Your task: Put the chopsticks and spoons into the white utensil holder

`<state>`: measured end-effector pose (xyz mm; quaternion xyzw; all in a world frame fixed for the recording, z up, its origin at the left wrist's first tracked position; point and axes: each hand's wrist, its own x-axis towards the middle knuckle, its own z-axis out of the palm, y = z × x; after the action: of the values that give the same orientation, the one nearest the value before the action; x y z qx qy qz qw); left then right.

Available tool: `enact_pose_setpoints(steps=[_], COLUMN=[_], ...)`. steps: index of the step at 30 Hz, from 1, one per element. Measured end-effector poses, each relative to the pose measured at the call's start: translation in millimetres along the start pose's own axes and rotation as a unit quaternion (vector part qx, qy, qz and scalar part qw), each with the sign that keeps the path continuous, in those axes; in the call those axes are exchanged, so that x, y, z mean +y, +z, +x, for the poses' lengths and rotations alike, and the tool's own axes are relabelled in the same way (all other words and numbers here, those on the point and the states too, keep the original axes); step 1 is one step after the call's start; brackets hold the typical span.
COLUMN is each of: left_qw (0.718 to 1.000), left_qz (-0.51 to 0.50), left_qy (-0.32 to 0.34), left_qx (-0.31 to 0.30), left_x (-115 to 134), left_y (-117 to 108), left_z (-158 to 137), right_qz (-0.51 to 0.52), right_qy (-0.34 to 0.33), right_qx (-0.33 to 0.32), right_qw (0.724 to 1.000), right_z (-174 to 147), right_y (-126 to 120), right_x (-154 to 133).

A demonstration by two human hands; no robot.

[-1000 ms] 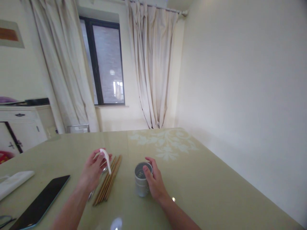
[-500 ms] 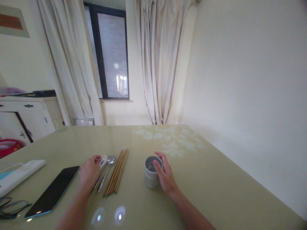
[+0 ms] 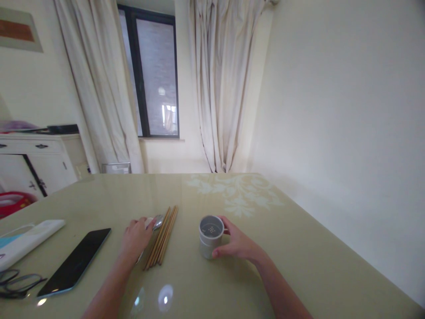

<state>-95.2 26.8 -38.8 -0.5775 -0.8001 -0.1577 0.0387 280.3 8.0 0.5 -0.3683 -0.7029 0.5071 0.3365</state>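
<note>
My right hand is closed round the side of a grey chopstick holder, a cup with small holes in its bottom. The holder stands upright on the table, its inside bare. My left hand is closed on spoons lying on the table; a bit of a white spoon shows by its fingertips. The shiny bowl of a metal spoon sticks out past the fingers, and the handles are mostly hidden. Just right of that hand lie several wooden chopsticks, side by side.
A black phone lies left of my left arm. Farther left are a white power strip-like box and dark-framed glasses. The glossy green table runs up to a wall on the right and curtains at the back.
My left hand has shifted right, gathering the white spoon over the metal ones. My right hand has slid lower round the holder, its thumb moving from the rim to the side.
</note>
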Motion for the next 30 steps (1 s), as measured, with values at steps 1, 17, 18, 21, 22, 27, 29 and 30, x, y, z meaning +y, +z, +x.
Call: enact_pose_setpoints(steps=[1,17,18,21,22,27,29,30], left_qw=[1.0,0.993,0.985,0.931,0.91,0.869,0.851,0.842], left_qz=[-0.002,-0.071,-0.117,-0.308,-0.362,-0.466,-0.504,-0.52], left_qy=[0.006,0.073,0.091,0.162,0.181,0.162,0.146,0.145], left_qx=[-0.001,0.067,0.088,0.111,0.089,0.029,0.022,0.019], left_x=[3.8,30.0,36.9,67.3,78.5,110.9,108.5,105.4], left_y=[2.2,-8.4,-12.6,-22.9,-24.6,-18.8,-12.7,-9.7], left_z=[-1.2,-17.3,-21.3,-41.9,-50.3,-73.5,-68.9,-65.0], right_qz=[0.002,-0.046,-0.051,-0.049,-0.037,0.018,0.004,-0.004], right_qy=[-0.003,-0.008,-0.009,-0.027,-0.039,-0.074,-0.044,-0.029], right_qx=[-0.001,0.055,0.074,0.107,0.105,0.08,0.097,0.108], right_qw=[1.0,0.997,0.996,0.993,0.993,0.994,0.994,0.994], right_z=[0.6,6.1,7.4,12.1,13.6,17.5,18.2,18.6], right_y=[1.7,28.1,37.5,65.1,71.9,77.3,70.4,66.4], right_x=[0.3,2.8,2.1,-0.2,-0.4,8.9,15.9,19.1])
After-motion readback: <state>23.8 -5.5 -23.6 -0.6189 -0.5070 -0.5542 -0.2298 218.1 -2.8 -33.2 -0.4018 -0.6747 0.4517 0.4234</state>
